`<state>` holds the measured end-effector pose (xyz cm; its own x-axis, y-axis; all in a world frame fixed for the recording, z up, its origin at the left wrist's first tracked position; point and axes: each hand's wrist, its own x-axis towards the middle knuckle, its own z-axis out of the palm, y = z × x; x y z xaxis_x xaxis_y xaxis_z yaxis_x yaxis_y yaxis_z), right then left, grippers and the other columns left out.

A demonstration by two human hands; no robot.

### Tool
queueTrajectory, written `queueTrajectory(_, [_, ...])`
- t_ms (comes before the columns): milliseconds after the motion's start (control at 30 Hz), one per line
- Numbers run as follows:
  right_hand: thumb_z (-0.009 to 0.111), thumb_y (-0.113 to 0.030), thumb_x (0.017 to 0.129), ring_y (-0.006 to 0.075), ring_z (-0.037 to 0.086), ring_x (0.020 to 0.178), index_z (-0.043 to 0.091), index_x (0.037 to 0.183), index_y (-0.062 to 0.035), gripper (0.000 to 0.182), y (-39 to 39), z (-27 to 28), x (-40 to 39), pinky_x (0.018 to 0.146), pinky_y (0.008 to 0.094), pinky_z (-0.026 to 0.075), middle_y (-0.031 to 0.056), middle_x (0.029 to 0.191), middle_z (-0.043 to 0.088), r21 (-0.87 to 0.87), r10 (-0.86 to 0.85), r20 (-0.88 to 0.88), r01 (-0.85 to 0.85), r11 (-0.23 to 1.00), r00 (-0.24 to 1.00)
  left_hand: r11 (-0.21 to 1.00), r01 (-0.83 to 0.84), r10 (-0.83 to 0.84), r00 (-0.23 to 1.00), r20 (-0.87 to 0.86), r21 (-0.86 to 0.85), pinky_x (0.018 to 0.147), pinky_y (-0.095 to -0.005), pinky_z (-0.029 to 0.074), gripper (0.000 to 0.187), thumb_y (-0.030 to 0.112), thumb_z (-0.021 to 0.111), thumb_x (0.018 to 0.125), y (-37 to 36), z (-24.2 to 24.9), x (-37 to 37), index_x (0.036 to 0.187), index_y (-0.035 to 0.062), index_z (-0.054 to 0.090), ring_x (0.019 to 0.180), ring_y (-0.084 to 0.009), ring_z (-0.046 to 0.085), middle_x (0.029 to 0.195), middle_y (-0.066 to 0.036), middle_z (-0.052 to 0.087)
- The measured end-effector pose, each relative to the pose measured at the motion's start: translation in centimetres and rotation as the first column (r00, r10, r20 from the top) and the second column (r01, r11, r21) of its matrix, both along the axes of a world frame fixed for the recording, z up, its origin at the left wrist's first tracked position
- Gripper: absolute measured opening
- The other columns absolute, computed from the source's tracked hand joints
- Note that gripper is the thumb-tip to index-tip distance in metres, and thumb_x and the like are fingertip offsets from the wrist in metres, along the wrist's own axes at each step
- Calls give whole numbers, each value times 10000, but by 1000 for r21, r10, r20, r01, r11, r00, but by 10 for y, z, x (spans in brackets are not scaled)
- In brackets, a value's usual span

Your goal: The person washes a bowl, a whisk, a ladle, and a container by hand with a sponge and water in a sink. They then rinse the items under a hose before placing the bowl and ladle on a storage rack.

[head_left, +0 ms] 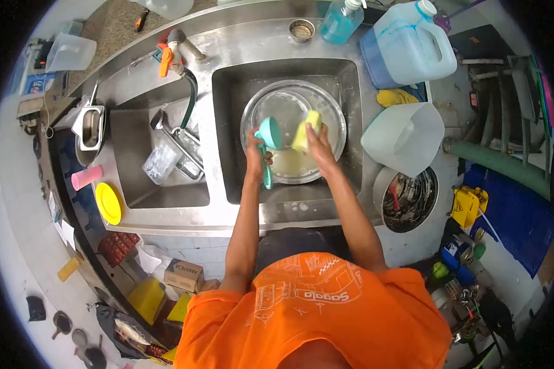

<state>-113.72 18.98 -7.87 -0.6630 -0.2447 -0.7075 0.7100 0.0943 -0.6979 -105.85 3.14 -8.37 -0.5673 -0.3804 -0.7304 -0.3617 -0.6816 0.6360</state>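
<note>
My left hand [255,157] is closed around the handle of a teal ladle [269,133], its round head pointing away from me and its handle end hanging below the fingers. My right hand [320,147] grips a yellow sponge [305,132], a little to the right of the ladle and apart from it. Both hands are over a wide round metal basin [337,150] with some cloudy liquid in it. The basin lies inside the right-hand sink [226,92].
The left sink [129,154] contains metal utensils and a clear plastic container [162,161]. A faucet [177,52] stands behind it. To the right are a blue-liquid jug [406,46], a white container [406,138] and a dirty pot [412,197]. A pink cup [86,177] and yellow lid [108,203] sit left.
</note>
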Motion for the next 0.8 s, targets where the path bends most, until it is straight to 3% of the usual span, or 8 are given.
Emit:
queueTrajectory(67, [571, -335, 890, 270, 528, 1066, 293, 1321, -55, 584, -34, -67, 11, 871, 371, 435, 123, 1175, 503, -5, -21, -302, 20, 1000, 953, 942, 47, -41, 999, -25, 334, 364, -201, 292, 312, 407, 422, 889, -4, -9, 2, 1000, 129, 510, 449, -94, 361, 710, -10, 465])
queueTrajectory(167, [540, -12, 746, 434, 512, 1052, 514, 1183, 1, 438, -55, -22, 20, 902, 462, 412, 284, 1101, 549, 313, 405, -679, -257, 914, 613, 945, 135, -112, 989, -95, 297, 344, -174, 238, 469, 585, 384, 894, 3, -32, 4, 944, 136, 510, 436, -61, 321, 725, 14, 469])
queueTrajectory(400, [592, -100, 727, 410, 597, 898, 642, 899, -19, 197, -58, -81, -13, 795, 462, 481, 227, 843, 635, 667, 822, -413, -484, 566, 391, 958, 160, -180, 982, 65, 237, 352, -177, 196, 589, 706, 422, 821, 16, -45, 3, 1005, 152, 500, 446, -62, 271, 726, -16, 423])
queueTrajectory(533, [581, -165, 770, 352, 613, 917, 650, 923, -20, 222, -49, -105, 4, 790, 437, 476, 212, 914, 644, 305, 495, -831, -535, 788, 254, 921, 289, -295, 955, -18, 260, 351, -180, 200, 590, 709, 426, 816, -7, -32, -2, 1012, 156, 489, 445, -65, 269, 732, -14, 411])
queueTrajectory(567, [573, -190, 788, 316, 618, 921, 635, 1006, -48, 268, -44, -110, -12, 827, 407, 459, 185, 987, 647, 456, 790, -583, -728, 512, 189, 932, 312, -328, 943, 56, 186, 351, -186, 208, 586, 704, 423, 820, -6, -27, -1, 1014, 155, 488, 452, -70, 278, 757, -17, 414])
queueTrajectory(667, [599, -194, 779, 300, 617, 909, 597, 1101, -75, 343, -45, -89, -14, 849, 386, 449, 166, 1030, 641, 429, 794, -263, -671, 604, 548, 956, 274, -261, 957, 129, -102, 375, -220, 251, 616, 685, 437, 823, 15, -44, 0, 1136, 157, 482, 492, -105, 359, 883, -28, 423])
queueTrajectory(733, [579, -142, 768, 322, 549, 1070, 528, 1194, -76, 434, -44, -95, -12, 899, 387, 440, 170, 1125, 595, 729, 820, -516, -376, 573, 248, 963, 269, -265, 957, 117, -20, 382, -223, 257, 638, 664, 476, 822, 10, -38, -9, 1200, 150, 465, 475, -105, 355, 801, -20, 432])
queueTrajectory(800, [589, -107, 790, 217, 610, 935, 550, 1150, -38, 368, -39, -55, -3, 849, 367, 471, 116, 1029, 640, 196, 508, -392, -470, 860, 767, 934, 335, -307, 931, 199, -128, 383, -234, 285, 620, 630, 518, 819, 5, -21, -13, 1188, 133, 482, 470, -111, 380, 756, -19, 462])
